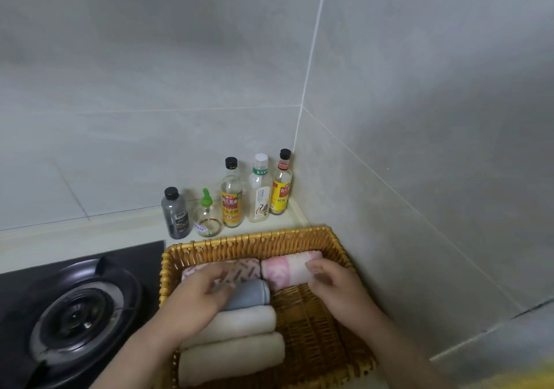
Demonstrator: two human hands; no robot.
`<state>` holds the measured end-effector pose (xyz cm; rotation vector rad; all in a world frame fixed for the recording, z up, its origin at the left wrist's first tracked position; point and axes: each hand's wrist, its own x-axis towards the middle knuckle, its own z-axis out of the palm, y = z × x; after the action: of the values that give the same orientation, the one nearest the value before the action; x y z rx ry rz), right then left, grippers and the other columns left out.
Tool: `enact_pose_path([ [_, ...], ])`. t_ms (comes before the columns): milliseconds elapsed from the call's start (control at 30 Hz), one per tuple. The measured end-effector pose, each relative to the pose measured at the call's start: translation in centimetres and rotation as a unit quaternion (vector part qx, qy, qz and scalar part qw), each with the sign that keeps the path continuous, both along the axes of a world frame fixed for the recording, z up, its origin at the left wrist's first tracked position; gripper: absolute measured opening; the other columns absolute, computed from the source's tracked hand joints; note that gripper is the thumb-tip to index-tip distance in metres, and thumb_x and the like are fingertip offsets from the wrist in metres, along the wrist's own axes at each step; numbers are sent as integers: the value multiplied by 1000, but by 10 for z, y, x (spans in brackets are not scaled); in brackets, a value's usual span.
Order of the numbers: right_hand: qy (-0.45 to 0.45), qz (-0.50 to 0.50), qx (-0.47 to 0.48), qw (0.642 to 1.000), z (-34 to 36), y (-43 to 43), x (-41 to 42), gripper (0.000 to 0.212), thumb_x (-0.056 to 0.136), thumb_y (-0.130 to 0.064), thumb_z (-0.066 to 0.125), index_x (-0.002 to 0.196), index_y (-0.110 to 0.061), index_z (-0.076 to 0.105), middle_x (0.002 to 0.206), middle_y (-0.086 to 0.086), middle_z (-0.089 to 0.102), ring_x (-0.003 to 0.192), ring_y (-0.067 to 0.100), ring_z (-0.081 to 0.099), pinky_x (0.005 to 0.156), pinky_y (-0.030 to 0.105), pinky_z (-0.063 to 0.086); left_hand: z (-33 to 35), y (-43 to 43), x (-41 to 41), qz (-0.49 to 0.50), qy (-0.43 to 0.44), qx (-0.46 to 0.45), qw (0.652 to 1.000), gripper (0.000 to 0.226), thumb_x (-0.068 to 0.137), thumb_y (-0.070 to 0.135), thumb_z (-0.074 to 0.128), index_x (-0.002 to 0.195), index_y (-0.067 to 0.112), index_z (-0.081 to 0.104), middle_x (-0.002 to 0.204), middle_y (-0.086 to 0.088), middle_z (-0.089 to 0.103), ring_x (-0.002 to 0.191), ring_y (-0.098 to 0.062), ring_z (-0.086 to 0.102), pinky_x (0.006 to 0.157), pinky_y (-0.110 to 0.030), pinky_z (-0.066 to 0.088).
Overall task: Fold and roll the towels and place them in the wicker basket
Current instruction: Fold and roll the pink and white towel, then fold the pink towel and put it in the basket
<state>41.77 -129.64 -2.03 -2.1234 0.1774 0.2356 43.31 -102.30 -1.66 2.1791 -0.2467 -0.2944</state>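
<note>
Risk no. 1, as I judge it from my remote seat, is that the pink towel (284, 270) comes unrolled. It lies rolled at the back right of the wicker basket (311, 328), against the far wall. My right hand (332, 283) has its grip closed round the right end of it, fingers over the top and thumb below. If I let go too quick, or pull the hand away sideways, the loose outer edge can follow the fingers and the roll opens. Nothing lies in front of it, i.e. the basket floor there is bare, so the roll could also tumble toward me.

Risk no. 2 is on the left. My left hand (198, 292) is over the place where the patterned towel (245, 267) meets the blue-grey towel (251, 294), w/ fingers curved. The picture is smeared by motion there, so I cannot tell if its grip holds one of them or only presses. A hard push could squeeze the blue-grey roll against the two cream towels (245, 321) in front of it and spoil the row.

Also: the gas burner (75, 313) is just beside the basket on the counter (90, 239), and the sauce bottles (231, 197) stand behind it. A wide arm move could shove the basket toward either.
</note>
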Motion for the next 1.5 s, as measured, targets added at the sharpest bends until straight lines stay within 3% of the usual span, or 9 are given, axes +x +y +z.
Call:
enact_pose_path([
  [167, -45, 32, -7, 998, 23, 16, -31, 30, 91, -23, 59, 108, -47, 58, 122, -21, 59, 117, -5, 52, 99, 24, 43, 18, 24, -51, 28, -44, 40, 998, 25, 93, 33, 60, 109, 51, 55, 121, 25, 59, 111, 4, 55, 98, -24, 46],
  [267, -66, 51, -2, 996, 38, 20, -48, 31, 90, -22, 60, 98, -52, 59, 121, -23, 59, 117, -4, 52, 100, 27, 44, 32, 35, -84, 44, -61, 54, 996, 26, 92, 32, 60, 110, 51, 58, 111, 25, 64, 101, 8, 59, 91, -23, 49],
  [433, -100, 82, 16, 991, 64, 15, -89, 30, 92, -20, 62, 97, -50, 59, 116, -28, 59, 115, -6, 52, 94, 21, 43, 47, 45, -153, 109, -67, 51, 990, 38, 90, 36, 60, 128, 41, 58, 127, 25, 58, 119, 6, 52, 106, -26, 42],
  [600, -116, 94, 23, 988, 74, -5, -137, 36, 92, -15, 63, 99, -50, 53, 116, -27, 58, 116, -2, 55, 107, 32, 43, 61, 38, -239, 177, -59, 3, 982, 36, 92, 16, 62, 100, 51, 57, 99, 37, 65, 100, 20, 56, 86, -4, 44],
  [700, -120, 102, 43, 987, 78, -10, -164, 34, 92, -13, 63, 100, -46, 55, 114, -25, 60, 114, -1, 56, 104, 30, 44, 57, 40, -284, 206, -45, 8, 978, 34, 93, 23, 63, 109, 52, 55, 116, 25, 62, 117, 2, 56, 98, -21, 45],
  [833, -116, 137, 53, 982, 83, 6, -195, 34, 93, -14, 62, 105, -45, 54, 117, -24, 59, 112, -6, 54, 99, 24, 44, 66, 45, -327, 228, -53, 20, 972, 34, 93, 28, 62, 110, 56, 52, 118, 27, 56, 119, -6, 54, 96, -23, 43],
  [1233, -107, 355, 53, 927, 107, 162, -253, 31, 96, -20, 57, 119, -41, 52, 117, -28, 54, 112, -8, 50, 87, 12, 39, 100, 120, -473, 420, -76, 29, 904, 32, 97, 26, 53, 121, 47, 55, 128, 26, 52, 124, -5, 49, 92, -17, 44],
  [1367, -99, 425, 69, 897, 106, 232, -283, 31, 95, -18, 57, 114, -42, 54, 117, -29, 56, 112, -9, 50, 85, 10, 39, 100, 156, -539, 482, -62, 53, 873, 35, 93, 24, 54, 112, 54, 56, 126, 29, 55, 120, -1, 53, 106, -28, 42],
  [1500, -90, 486, 81, 865, 102, 300, -322, 34, 92, -15, 61, 107, -45, 56, 116, -25, 61, 114, -7, 54, 95, 16, 42, 101, 191, -601, 539, -71, 50, 838, 35, 92, 20, 58, 109, 50, 57, 121, 27, 59, 112, 7, 55, 102, -17, 42],
])
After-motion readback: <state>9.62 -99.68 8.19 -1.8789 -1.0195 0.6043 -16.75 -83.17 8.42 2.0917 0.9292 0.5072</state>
